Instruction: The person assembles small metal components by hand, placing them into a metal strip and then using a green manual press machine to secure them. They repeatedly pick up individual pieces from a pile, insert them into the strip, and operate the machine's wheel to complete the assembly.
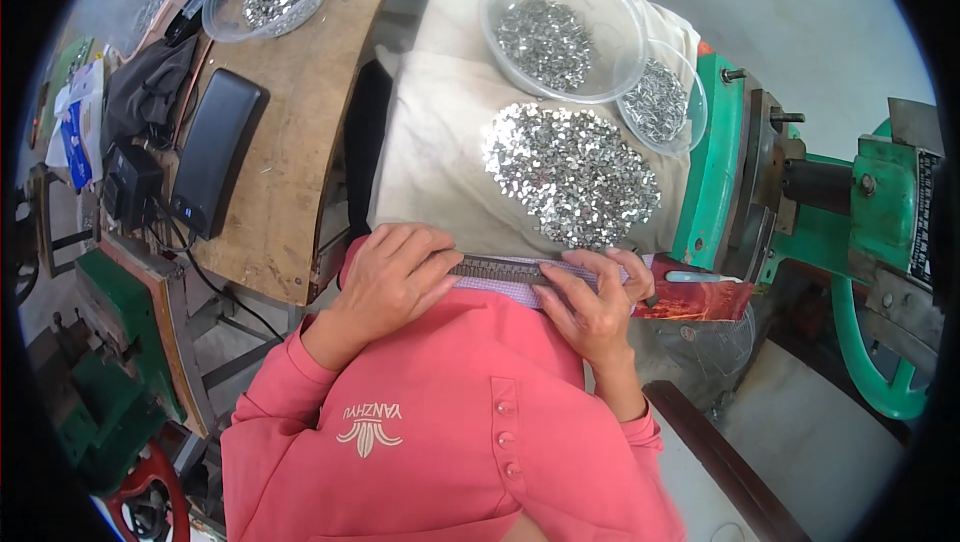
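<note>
A long dark metal strip (500,270), with a row of small marks or slots along it, lies level in front of my body. My left hand (392,277) is closed on its left end, thumb and bent fingers together. At the right part of the strip, my right hand (598,304) has its thumb and index finger pinched at it, the other fingers bent. Any small piece between those fingertips is hidden. Just beyond the hands, a heap of small shiny metal pieces (575,177) is spread on a pale cloth (425,162).
Beyond the heap stand a large clear tub (487,30) and a smaller clear tub (703,112), both holding small metal parts. A green machine (708,167) is at the right. The wooden table (290,157) at left bears a black device (218,152) and another clear tub (215,22).
</note>
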A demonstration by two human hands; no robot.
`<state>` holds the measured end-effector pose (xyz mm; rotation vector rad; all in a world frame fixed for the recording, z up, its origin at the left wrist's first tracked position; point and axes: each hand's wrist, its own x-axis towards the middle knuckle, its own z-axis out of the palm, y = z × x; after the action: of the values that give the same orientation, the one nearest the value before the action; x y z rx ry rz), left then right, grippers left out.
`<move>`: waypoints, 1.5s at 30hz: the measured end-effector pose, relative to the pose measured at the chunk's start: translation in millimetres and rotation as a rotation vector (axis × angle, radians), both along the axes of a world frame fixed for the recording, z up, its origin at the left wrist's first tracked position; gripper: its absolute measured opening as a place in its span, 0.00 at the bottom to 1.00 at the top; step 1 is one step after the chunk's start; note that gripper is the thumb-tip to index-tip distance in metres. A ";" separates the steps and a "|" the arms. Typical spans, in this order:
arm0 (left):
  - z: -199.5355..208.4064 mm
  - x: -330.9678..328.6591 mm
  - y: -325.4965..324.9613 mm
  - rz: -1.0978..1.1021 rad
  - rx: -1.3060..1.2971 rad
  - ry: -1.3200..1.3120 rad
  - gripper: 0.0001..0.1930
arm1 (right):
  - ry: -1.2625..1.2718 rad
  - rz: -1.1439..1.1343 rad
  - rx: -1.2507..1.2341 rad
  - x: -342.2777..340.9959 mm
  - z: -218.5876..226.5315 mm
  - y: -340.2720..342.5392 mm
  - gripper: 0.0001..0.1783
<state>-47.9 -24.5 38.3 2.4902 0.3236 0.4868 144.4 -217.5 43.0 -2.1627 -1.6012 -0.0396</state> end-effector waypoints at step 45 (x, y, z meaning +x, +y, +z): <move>-17.6 8.8 4.6 0.077 -0.191 -0.067 0.19 | -0.139 -0.009 -0.061 4.9 13.7 8.5 0.08</move>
<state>-39.1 -19.9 20.7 2.2776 0.4199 0.5429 149.3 -208.9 56.7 -2.2573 -1.6893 -0.1494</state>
